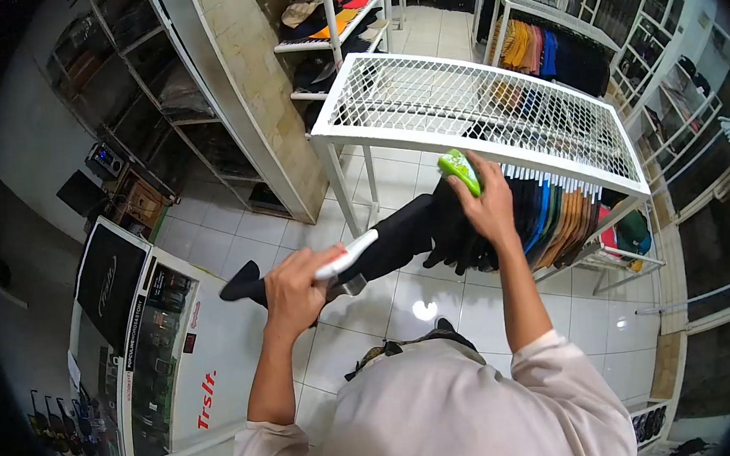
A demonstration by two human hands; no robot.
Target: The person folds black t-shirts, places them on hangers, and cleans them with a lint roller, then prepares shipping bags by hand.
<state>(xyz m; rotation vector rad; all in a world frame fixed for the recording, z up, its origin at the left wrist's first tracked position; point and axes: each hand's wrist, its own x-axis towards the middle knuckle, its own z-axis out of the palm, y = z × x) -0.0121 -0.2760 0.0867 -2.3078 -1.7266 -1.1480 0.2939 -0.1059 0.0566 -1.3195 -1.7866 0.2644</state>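
Observation:
My left hand is closed round the handle of a white and grey tool, whose metal part points down. Behind it a dark garment stretches from the clothes rack to the left. My right hand holds a bright green object between thumb and fingers, at the front edge of the white mesh-topped rack. Below that hand, black and coloured clothes hang on white hangers. What exactly the green object is, I cannot tell.
A white display counter stands at the left. Shelves with caps are behind the rack's left end. Another rack of yellow and blue clothes stands farther back. White floor tiles show beneath my arms.

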